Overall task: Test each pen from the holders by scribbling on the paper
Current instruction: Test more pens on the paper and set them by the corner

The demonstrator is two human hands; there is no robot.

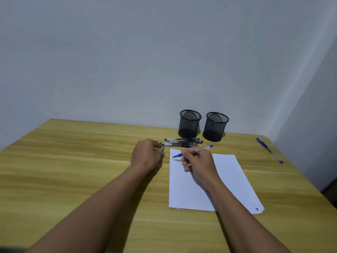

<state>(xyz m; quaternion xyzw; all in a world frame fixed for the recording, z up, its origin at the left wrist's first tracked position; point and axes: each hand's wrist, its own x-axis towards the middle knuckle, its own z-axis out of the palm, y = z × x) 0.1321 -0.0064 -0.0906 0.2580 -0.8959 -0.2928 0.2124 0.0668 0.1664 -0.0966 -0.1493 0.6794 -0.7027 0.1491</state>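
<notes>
My right hand grips a clear pen with a blue grip, its tip at the top left corner of the white paper. My left hand is curled beside the paper's left edge and pinches a small blue pen cap. Several black pens lie side by side on the table just beyond my hands. Behind them stand two black mesh holders, one on the left and one on the right, and I see no pens in either.
A second blue pen lies alone near the table's far right edge. The wooden table stands in a corner, with a wall behind it and another close on the right.
</notes>
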